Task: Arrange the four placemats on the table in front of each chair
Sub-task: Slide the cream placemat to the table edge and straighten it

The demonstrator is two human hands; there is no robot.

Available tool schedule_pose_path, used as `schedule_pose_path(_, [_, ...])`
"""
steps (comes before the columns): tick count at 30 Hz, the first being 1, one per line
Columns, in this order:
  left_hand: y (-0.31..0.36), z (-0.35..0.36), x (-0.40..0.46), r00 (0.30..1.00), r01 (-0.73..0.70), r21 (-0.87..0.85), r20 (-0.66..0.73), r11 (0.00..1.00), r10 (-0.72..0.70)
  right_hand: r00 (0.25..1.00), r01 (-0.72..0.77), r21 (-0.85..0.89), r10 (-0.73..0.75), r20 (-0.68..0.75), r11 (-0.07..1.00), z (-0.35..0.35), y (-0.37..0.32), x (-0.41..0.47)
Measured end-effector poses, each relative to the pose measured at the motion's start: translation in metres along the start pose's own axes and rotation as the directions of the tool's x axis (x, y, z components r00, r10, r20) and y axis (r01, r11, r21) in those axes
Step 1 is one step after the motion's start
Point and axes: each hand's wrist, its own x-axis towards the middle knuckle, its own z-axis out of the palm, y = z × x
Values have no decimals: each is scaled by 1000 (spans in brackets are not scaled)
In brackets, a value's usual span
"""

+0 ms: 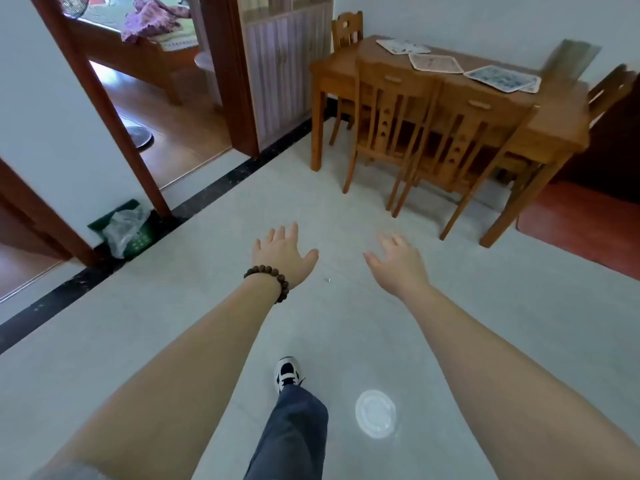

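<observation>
Approach step: person standing well apart from table [554, 133] at 1 o'clock. Left hand [282, 252], right hand [398, 263] spread, holding nothing. Placemats [436, 62] lying bunched; next needing reaching, spreading toward chairs [391, 123].

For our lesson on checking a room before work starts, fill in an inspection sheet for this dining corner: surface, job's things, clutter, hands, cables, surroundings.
Surface: wooden table against the far wall, with wooden chairs around it; two chairs are pushed in on the near side.
Job's things: placemats lie loosely along the tabletop's far side, the rightmost ones overlapping; not yet set before the chairs.
Clutter: a round clear lid and a green bin with a plastic bag on the floor.
Hands: left hand and right hand open, holding nothing, well short of the table.
Cables: nothing seen.
Surroundings: tiled floor, a doorway to a bedroom on the left.
</observation>
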Motion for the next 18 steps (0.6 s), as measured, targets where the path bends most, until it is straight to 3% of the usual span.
schedule_pose_path(11, [-60, -31, 269, 997, -8, 16, 77, 1000, 7, 997, -36, 50, 33, 69, 998, 13, -91, 267])
schedule_pose_path(18, [-88, -72, 423, 997, -68, 36, 42, 997, 66, 997, -67, 99, 62, 55, 993, 3, -150, 412])
